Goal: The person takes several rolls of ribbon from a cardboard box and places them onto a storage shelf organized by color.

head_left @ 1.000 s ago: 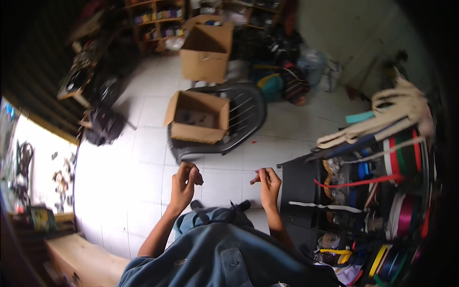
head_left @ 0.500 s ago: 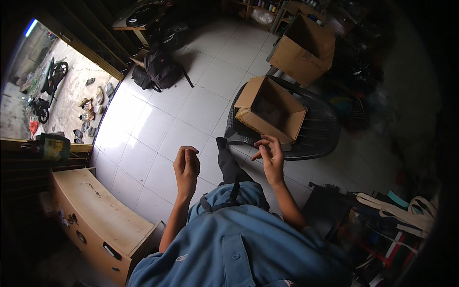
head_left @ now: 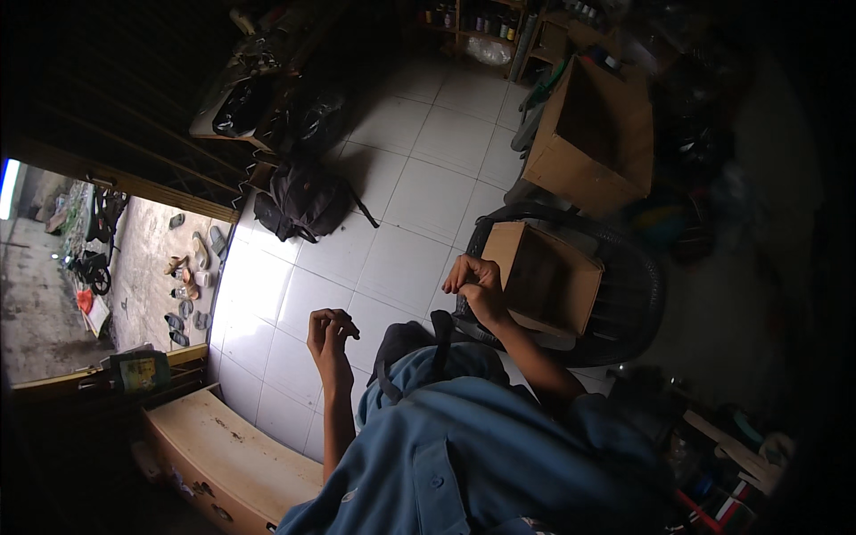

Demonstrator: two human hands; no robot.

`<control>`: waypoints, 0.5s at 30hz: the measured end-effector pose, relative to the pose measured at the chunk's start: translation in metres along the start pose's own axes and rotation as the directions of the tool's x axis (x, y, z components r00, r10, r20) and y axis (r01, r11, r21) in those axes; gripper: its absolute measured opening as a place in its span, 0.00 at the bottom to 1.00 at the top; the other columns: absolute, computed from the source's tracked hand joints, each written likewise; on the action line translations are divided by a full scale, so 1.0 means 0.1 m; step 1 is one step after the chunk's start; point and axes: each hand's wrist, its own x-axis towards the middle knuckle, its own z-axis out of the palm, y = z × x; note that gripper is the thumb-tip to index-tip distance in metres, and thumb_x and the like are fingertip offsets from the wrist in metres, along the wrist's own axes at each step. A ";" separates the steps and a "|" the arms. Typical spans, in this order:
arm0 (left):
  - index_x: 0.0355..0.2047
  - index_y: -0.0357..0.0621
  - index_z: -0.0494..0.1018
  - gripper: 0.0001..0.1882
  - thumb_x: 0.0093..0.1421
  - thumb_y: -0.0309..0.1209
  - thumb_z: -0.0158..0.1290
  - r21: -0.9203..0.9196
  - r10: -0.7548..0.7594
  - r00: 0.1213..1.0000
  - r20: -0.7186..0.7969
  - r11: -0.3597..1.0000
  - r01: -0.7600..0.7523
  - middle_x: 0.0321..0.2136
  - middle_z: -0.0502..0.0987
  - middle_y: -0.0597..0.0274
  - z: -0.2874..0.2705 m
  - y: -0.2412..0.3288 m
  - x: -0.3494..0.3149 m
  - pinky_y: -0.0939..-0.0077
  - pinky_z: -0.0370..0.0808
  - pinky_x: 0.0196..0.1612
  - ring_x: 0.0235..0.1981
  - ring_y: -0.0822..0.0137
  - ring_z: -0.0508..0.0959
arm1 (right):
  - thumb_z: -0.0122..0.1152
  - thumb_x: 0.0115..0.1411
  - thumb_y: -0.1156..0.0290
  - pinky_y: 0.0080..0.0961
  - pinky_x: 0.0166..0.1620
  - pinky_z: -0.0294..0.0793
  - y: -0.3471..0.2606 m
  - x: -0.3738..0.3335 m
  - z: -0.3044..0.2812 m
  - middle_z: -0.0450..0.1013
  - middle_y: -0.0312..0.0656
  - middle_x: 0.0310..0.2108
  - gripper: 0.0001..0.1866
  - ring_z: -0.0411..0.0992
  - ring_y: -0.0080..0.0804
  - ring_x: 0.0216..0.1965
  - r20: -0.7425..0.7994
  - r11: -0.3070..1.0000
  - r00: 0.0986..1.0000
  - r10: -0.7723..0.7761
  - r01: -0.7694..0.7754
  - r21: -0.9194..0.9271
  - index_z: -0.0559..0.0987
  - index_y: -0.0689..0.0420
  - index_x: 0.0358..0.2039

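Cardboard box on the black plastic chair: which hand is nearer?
Right: the right hand appears at the left edge of the cardboard box; the left hand sits farther left.

- Shirt (head_left: 383, 481), at six o'clock: plain blue, its button also blue.
- Box (head_left: 551, 278), at three: tan-brown, shaded dark inside.
- Chair (head_left: 637, 299) around it: black.
- Larger box (head_left: 584, 169), at two: brown, nearly black within.
- Tiles (head_left: 446, 192), at twelve: greyish white, in a grid of thin darker lines.
- Backpack (head_left: 308, 201), at ten: black.
- Gate frame (head_left: 201, 205), between nine and ten: dull yellow.
- Bag (head_left: 141, 373), at eight: dark green with a yellowish panel.
- Cabinet (head_left: 227, 432), between seven and eight: cream-tan, top speckled brown.
- Strap (head_left: 731, 453), at four: cream.
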 end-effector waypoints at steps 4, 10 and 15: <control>0.31 0.40 0.64 0.01 0.60 0.23 0.45 -0.018 -0.016 0.999 0.047 1.000 0.017 0.28 0.70 0.58 0.24 0.00 0.86 0.76 0.70 0.28 0.23 0.70 0.70 | 0.42 0.44 0.89 0.24 0.34 0.74 0.09 0.64 -0.02 0.67 0.41 0.19 0.08 0.70 0.27 0.24 -0.113 0.994 0.988 0.103 -0.107 -0.028 0.66 0.61 0.19; 0.31 0.39 0.66 0.02 0.61 0.24 0.45 -0.002 -0.062 0.975 0.212 0.998 0.064 0.27 0.71 0.60 0.76 0.11 2.23 0.77 0.70 0.30 0.24 0.71 0.71 | 0.44 0.55 0.84 0.25 0.37 0.74 0.16 1.60 -0.13 0.69 0.41 0.25 0.05 0.72 0.26 0.29 -0.211 0.987 0.968 0.138 -0.152 -0.055 0.69 0.62 0.26; 0.32 0.40 0.66 0.03 0.61 0.26 0.47 0.025 -0.091 0.884 0.459 0.996 0.089 0.28 0.71 0.60 1.38 0.31 3.40 0.76 0.70 0.32 0.26 0.71 0.72 | 0.49 0.61 0.79 0.23 0.36 0.74 0.13 2.42 -0.26 0.71 0.39 0.25 0.04 0.73 0.25 0.29 -0.308 0.996 0.947 0.090 -0.085 0.029 0.71 0.62 0.29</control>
